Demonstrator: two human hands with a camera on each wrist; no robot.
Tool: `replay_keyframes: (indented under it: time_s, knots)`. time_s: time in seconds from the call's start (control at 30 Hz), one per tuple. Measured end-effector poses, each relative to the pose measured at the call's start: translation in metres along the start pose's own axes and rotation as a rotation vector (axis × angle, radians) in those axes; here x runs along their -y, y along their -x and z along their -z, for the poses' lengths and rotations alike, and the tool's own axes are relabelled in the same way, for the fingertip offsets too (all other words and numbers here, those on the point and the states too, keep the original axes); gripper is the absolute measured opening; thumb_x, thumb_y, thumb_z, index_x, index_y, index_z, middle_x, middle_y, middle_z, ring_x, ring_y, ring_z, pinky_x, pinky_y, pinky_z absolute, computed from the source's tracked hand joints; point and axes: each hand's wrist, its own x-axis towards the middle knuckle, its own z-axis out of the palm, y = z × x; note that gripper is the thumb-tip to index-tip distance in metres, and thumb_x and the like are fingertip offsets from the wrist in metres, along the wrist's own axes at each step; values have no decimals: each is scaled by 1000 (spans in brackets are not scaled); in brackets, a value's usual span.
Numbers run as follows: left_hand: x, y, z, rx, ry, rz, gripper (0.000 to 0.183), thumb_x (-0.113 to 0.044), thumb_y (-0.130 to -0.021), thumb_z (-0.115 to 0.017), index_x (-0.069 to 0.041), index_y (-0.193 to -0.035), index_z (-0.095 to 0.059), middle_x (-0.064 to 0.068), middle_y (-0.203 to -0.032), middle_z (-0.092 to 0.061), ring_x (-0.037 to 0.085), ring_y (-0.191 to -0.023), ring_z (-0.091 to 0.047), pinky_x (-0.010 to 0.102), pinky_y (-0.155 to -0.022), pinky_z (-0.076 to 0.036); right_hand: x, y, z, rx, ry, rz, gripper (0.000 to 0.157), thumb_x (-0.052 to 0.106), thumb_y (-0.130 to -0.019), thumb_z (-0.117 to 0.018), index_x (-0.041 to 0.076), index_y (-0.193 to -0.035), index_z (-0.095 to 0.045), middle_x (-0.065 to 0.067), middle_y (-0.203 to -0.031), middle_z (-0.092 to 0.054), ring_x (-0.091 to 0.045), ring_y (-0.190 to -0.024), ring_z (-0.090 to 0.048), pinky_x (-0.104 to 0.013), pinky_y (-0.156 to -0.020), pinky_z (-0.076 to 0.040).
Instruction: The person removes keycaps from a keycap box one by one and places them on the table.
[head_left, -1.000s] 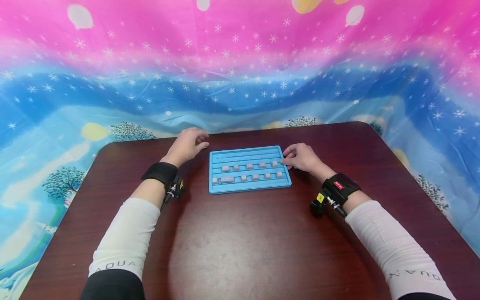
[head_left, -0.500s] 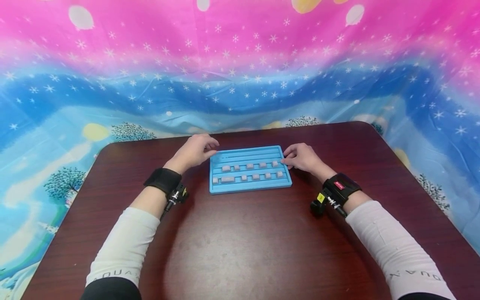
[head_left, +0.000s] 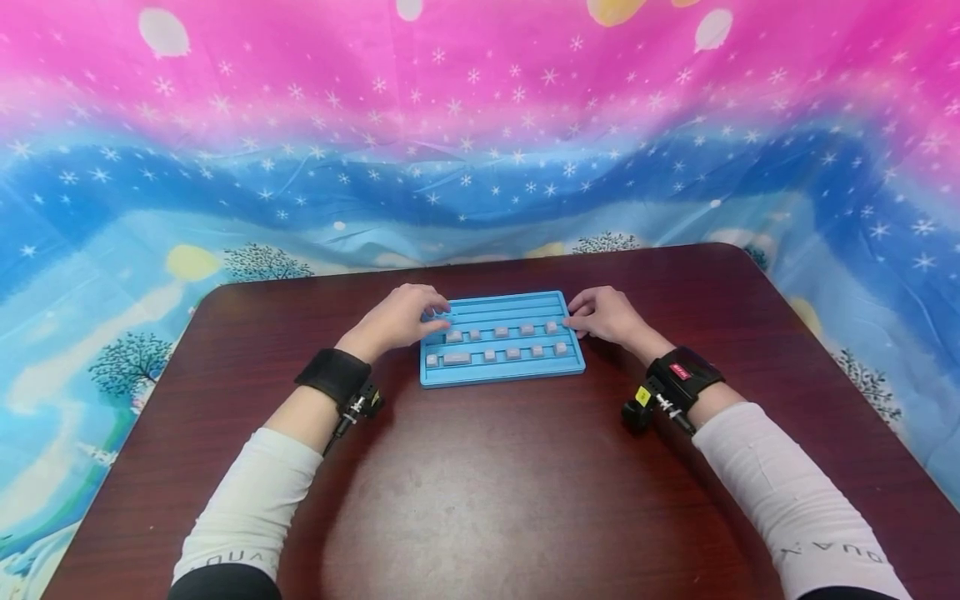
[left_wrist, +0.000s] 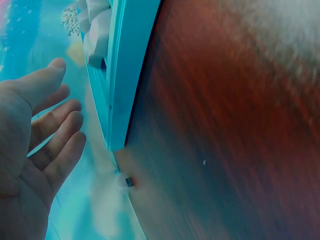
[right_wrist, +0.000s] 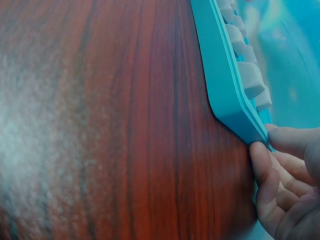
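A light blue keycap tray (head_left: 504, 379) with ridged rows lies on the table. Pale grey keycaps (head_left: 513, 353) sit in its two nearer rows, one of them a long keycap (head_left: 456, 359). My right hand (head_left: 609, 317) pinches the tray's right edge, its thumb at the rim and its fingers against the outer side in the right wrist view. Over the tray's far left corner hovers my left hand (head_left: 402, 318), fingers spread and loosely bent. Nothing shows between its fingers (left_wrist: 67, 122) in the left wrist view.
The dark red wooden table (head_left: 480, 483) has a patterned cloth (head_left: 480, 150) hanging along its back and sides. In the left wrist view a small pale object (left_wrist: 123, 181) with a dark square shows near the table edge. Both wrists wear black camera straps.
My left hand has moved right and nearer, from beyond the tray's left corner to over its left end. My right hand and the tray have stayed in place.
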Motion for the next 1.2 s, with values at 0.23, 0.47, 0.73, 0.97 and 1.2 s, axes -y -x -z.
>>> replay_keyframes:
  time_s: [0.23,0.47,0.73,0.97,1.2]
  knots:
    - [-3,-1,-6,18,-21,-24,34,-37,-87,-68,-14,-111,-72,1,-105,-69,15,-97,-63,51,-106,-38,1,0,0,3,7,-1,33,25,-86,-70,2,-110,-65,-14,-94,-71,-17,-68,-68,-31,-63,-55]
    - [-6,1,-10,40,-7,-19,35,-38,-87,-68,-15,-112,-72,-1,-105,-68,11,-97,-61,38,-94,-49,2,0,0,1,12,4,33,25,-86,-70,2,-109,-65,-14,-93,-72,-16,-68,-67,-31,-63,-55]
    - [-9,1,-11,46,4,-29,35,-36,-87,-69,-13,-113,-71,1,-106,-68,13,-97,-62,34,-87,-53,3,1,0,1,13,-6,33,24,-86,-70,2,-109,-64,-14,-92,-71,-17,-68,-67,-31,-63,-55]
    - [-10,1,-13,48,0,-40,35,-35,-87,-69,-13,-114,-71,2,-109,-69,13,-99,-63,34,-89,-53,2,1,-1,3,16,-9,33,25,-86,-70,2,-109,-64,-14,-92,-71,-17,-68,-67,-31,-64,-55]
    - [-11,-1,-16,49,19,-59,34,-31,-86,-70,-12,-115,-71,3,-112,-69,13,-101,-63,34,-90,-53,2,1,0,10,12,-2,32,25,-86,-70,2,-108,-64,-13,-92,-72,-17,-69,-68,-31,-64,-55]
